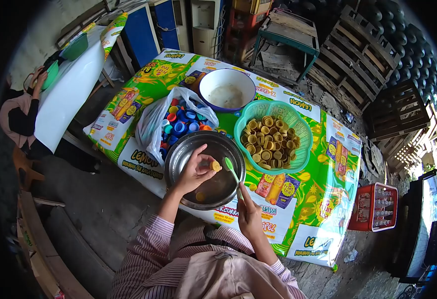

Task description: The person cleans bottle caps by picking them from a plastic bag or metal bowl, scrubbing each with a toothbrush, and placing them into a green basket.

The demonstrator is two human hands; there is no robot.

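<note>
A small yellowish cap [215, 166] is pinched between the fingertips of my left hand [195, 172], over a metal basin [174, 154]. My right hand [250, 215] is wrapped round the handle of a green brush [232, 171], its head close to the cap, with a small gap. Inside the basin, another yellowish cap [200, 196] lies near the bottom. A green plastic basket [305, 144] to the right holds several yellowish-brown caps [268, 142]. On the left, a clear plastic bag [151, 127] holds blue, red and green caps [181, 127].
A white bowl with a blue rim [227, 89] stands behind the basin on the table [178, 62] with its printed cover. At the left, a person [24, 112] holds a green basket [50, 75] at another table. A red crate [360, 208] stands on the floor at right.
</note>
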